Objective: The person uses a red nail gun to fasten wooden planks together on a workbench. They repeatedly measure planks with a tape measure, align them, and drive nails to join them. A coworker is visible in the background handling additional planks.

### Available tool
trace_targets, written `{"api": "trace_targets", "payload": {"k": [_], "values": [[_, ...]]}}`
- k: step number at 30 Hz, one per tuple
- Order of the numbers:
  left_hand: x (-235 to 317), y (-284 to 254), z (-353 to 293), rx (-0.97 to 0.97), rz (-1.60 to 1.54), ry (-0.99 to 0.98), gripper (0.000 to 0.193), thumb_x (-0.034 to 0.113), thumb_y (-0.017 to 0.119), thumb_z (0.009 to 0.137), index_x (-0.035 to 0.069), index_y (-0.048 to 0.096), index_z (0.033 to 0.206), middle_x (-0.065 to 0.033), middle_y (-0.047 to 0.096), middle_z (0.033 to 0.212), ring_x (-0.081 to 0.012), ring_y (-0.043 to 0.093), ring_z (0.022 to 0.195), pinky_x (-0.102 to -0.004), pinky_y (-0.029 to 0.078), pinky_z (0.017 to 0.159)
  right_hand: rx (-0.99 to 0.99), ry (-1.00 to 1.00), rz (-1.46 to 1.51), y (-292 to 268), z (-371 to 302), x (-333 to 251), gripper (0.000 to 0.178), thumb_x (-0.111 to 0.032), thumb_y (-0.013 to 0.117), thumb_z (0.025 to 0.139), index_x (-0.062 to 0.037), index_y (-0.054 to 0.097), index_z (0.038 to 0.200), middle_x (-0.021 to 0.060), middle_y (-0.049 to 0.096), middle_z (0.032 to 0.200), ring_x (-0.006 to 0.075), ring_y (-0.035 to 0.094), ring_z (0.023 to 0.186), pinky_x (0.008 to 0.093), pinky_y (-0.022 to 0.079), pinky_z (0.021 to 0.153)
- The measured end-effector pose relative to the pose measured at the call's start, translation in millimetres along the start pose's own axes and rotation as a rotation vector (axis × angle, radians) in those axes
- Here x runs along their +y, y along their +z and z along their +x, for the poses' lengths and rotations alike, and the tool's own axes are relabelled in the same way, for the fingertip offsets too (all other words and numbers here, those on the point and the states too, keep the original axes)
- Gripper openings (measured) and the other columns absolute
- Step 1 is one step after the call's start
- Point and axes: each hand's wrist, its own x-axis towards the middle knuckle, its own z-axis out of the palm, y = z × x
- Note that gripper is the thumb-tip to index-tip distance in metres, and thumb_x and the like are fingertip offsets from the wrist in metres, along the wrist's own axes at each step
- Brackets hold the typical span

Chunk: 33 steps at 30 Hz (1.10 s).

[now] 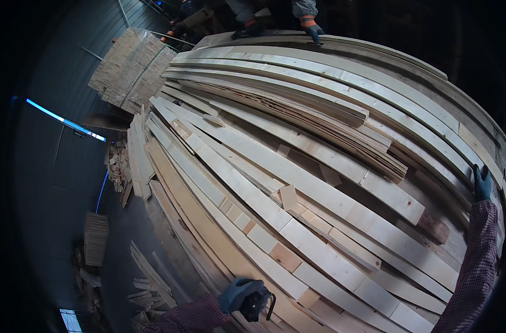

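My left hand (pixel 234 293), in a blue-grey glove at the bottom edge, is closed round a black hand tool (pixel 255 302) with a thin bent bar on its right side; its exact kind is unclear. Beneath it lie long pale wooden boards that fan toward me. At the far right, my right hand (pixel 482 183), gloved in the same colour, grips the edge of a long wooden board (pixel 431 129) near its close end. The thumb and fingers show dark against the wood. Between my hands, more boards (pixel 342 208) lie side by side, some joined from short blocks.
Across the pile, a co-worker's gloved hand (pixel 313 26) with an orange cuff touches the far boards. A stack of thin brown strips (pixel 319 125) lies mid-pile. Loose offcuts (pixel 288 197) rest on the boards. A wrapped lumber bundle (pixel 132 69) stands back left; scrap strips (pixel 153 277) lie on the floor.
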Motion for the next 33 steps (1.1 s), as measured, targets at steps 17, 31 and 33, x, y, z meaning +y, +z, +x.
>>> {"api": "trace_targets", "payload": {"k": [17, 31, 33], "values": [[4.2, 13.7, 13.2, 0.043, 0.136, 0.040, 0.034, 0.034, 0.053, 0.093, 0.001, 0.057, 0.086, -0.0108, 0.059, 0.074, -0.0197, 0.058, 0.059, -0.0336, 0.051, 0.055, 0.078, 0.131, 0.628, -53.3, 15.1, -28.8, 0.046, -0.024, 0.066, 0.086, -0.0081, 0.053, 0.126, 0.0024, 0.061, 0.111, 0.0104, 0.056, 0.084, 0.0232, 0.045, 0.074], [6.4, 13.2, 22.0, -0.025, 0.065, 0.151, 0.031, 0.029, 0.061, 0.088, -0.002, 0.059, 0.088, -0.0145, 0.063, 0.077, -0.0240, 0.063, 0.062, -0.0368, 0.054, 0.055, -0.238, 0.535, 1.269, -129.8, -157.4, -227.5, 0.024, -0.016, 0.068, 0.084, -0.0077, 0.059, 0.105, 0.0084, 0.064, 0.096, 0.0170, 0.063, 0.088, 0.0229, 0.055, 0.068], [6.7, 14.5, 19.0, -0.039, 0.089, 0.141, 0.031, 0.030, 0.058, 0.090, -0.001, 0.058, 0.086, -0.0136, 0.061, 0.074, -0.0229, 0.061, 0.059, -0.0362, 0.053, 0.054, -0.239, 0.611, 1.182, -119.9, -181.6, -225.5, 0.023, -0.014, 0.066, 0.085, -0.0083, 0.059, 0.105, 0.0076, 0.061, 0.094, 0.0178, 0.060, 0.087, 0.0261, 0.053, 0.074]]}}
